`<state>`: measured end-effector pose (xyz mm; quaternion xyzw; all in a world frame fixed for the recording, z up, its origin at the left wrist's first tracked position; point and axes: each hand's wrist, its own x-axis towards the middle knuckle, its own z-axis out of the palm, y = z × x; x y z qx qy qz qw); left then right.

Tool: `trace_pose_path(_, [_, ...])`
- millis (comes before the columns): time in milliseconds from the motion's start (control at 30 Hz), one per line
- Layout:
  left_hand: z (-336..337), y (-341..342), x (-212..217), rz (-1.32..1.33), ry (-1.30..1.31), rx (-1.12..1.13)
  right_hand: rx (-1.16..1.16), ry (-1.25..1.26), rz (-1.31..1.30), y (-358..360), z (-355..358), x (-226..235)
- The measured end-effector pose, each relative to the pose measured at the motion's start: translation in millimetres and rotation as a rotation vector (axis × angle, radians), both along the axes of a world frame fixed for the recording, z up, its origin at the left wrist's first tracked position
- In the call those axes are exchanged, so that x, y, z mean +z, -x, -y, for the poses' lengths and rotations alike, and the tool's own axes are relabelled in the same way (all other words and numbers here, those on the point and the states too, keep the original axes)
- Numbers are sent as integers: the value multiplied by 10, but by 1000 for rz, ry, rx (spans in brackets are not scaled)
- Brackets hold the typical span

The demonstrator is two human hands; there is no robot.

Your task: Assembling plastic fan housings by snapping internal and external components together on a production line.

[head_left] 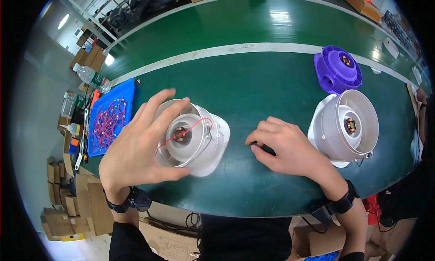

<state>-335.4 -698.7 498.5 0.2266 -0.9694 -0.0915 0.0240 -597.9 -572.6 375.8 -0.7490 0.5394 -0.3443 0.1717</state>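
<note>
A white round fan housing (216, 147) with a flat flange lies on the green table, its hollow side up. A copper-wound core (180, 134) sits at its centre, and a thin red wire (199, 121) loops across its rim. My left hand (136, 145) spreads over the housing's left side, thumb and fingers wide apart near the rim; whether they touch it I cannot tell. To the right, my right hand (287, 147) is low over the table with loosely bent fingers, thumb and forefinger apart, nothing visible between them. Beyond it stands a second white housing (328, 131) with a similar core.
A purple housing (334, 68) stands behind the second white one. At the left edge, a blue tray (128, 91) holds many red wires (108, 122), beside plastic bottles (92, 76) and a white-handled tool (81, 145). A pale strip (217, 53) crosses the table's far side. Cardboard boxes (97, 202) stand below left.
</note>
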Motion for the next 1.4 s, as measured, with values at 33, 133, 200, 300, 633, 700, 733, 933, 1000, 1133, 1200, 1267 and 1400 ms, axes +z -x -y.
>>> trace_pose_path(33, [-7, 0, -26, 4, -3, -4, 7, -5, -8, -5, -3, 7])
trace_pose_path(133, [-55, 39, -106, -44, 81, -44, 8, 15, 4, -3, 11, -18])
trace_pose_path(200, [-122, 47, -159, -119, 81, 130, 8, 9, 13, -1, 18, -28])
trace_pose_path(300, [-195, 10, -182, -159, 86, 257, 7, -10, 21, 14, 13, -19])
trace_pose_path(633, [-215, -14, -251, -161, 131, 172, 12, -28, 3, 15, 16, -12])
trace_pose_path(700, [-205, -16, -257, -161, 124, 171, 13, -24, 9, 10, 13, -16])
trace_pose_path(733, [-204, -10, -256, -160, 124, 172, 14, -18, 14, 6, 15, -16])
trace_pose_path(933, [-208, -22, -274, -159, 104, 198, 7, -20, 5, 0, 16, -2])
trace_pose_path(1000, [-217, -12, -306, -232, -19, 261, 8, -29, 10, -2, 14, -6])
trace_pose_path(1133, [-186, -31, -319, -250, -28, 268, 13, -18, 22, -3, 16, -25])
trace_pose_path(1200, [-169, -52, -315, -200, 24, 229, 13, -32, 16, 0, 22, -14])
trace_pose_path(1267, [-152, -43, -332, -212, 11, 217, 14, -48, 9, 3, 25, -12])
trace_pose_path(1400, [-133, -75, -301, -227, -2, 192, 15, -27, 12, 5, 26, 5])
